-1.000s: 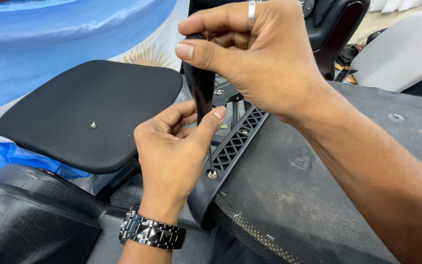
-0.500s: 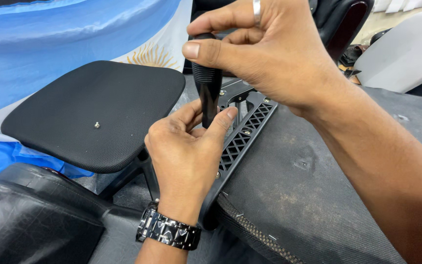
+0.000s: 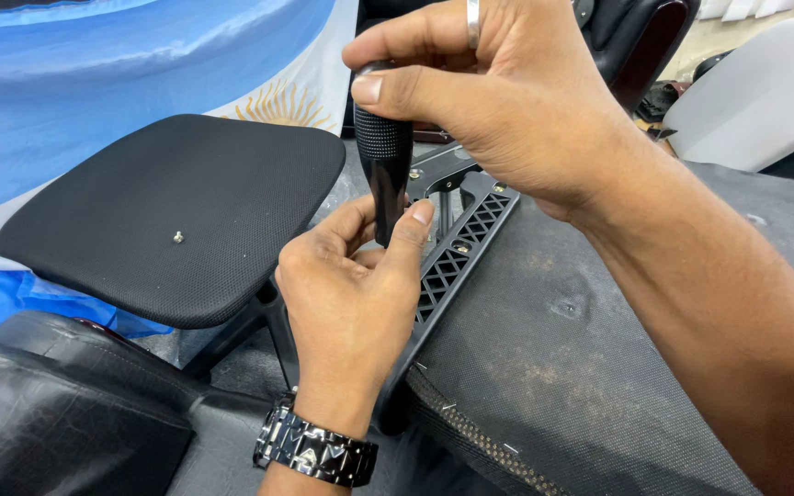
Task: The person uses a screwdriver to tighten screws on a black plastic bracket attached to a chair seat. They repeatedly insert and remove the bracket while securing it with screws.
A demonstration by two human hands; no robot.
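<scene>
The right hand (image 3: 516, 110) was closed around the black screwdriver handle (image 3: 384, 147), held upright over the black lattice bracket (image 3: 457, 257); the left hand (image 3: 351, 294) pinched the shaft low, thumb and fingers steadying the tip, which they hid. Keeping the tool square to the bracket would likely serve best. Left of the bracket lay a black mesh pad (image 3: 176, 211), close in, with blue cloth (image 3: 121, 73) beyond; right of it, dusty grey fabric (image 3: 599, 367).

Screwdriver (image 3: 384, 156) tip hidden behind left-hand fingers (image 3: 411, 241); right forearm cut off at frame edge.
</scene>
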